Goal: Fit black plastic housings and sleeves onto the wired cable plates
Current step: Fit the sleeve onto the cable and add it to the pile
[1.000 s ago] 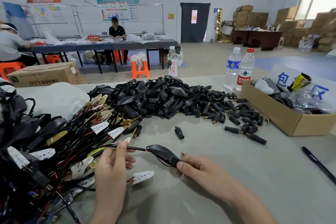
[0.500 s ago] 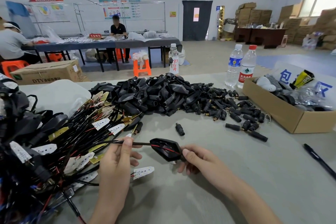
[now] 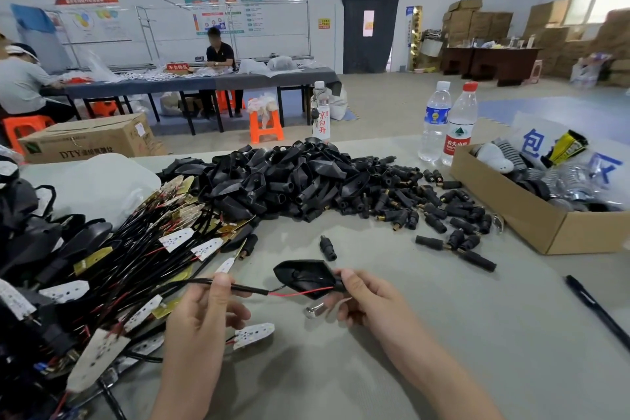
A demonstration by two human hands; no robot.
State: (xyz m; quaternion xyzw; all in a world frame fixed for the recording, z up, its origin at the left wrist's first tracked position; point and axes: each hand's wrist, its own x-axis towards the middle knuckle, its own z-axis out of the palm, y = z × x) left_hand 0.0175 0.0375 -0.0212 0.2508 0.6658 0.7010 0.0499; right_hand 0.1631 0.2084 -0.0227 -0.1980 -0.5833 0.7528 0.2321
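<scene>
Your right hand (image 3: 364, 300) pinches the narrow end of one black housing (image 3: 303, 278) between thumb and fingertips, holding it above the table (image 3: 443, 334) on your side of the heap of loose housings (image 3: 283, 177). Your left hand (image 3: 201, 314) pinches the black cable (image 3: 238, 287) between thumb and forefinger, with the other fingers loosely curled. A red wire (image 3: 289, 293) runs from the cable's end into the housing. Whether a plate is seated inside cannot be told. Judgement: this unit is mid-fit, with the housing on the lead and no sleeve visibly fitted. Left of the heap lies a large bundle of wired plates (image 3: 163, 235), most of them bare, and one loose plate (image 3: 254, 335) sits nearer you than the heap, just beside your left hand. Right of the heap, sleeves (image 3: 426, 201) lie scattered in quantity. Far left of the heap, some housed cables (image 3: 51, 239) appear finished. By this showing, the bulk of the work is outstanding.
</scene>
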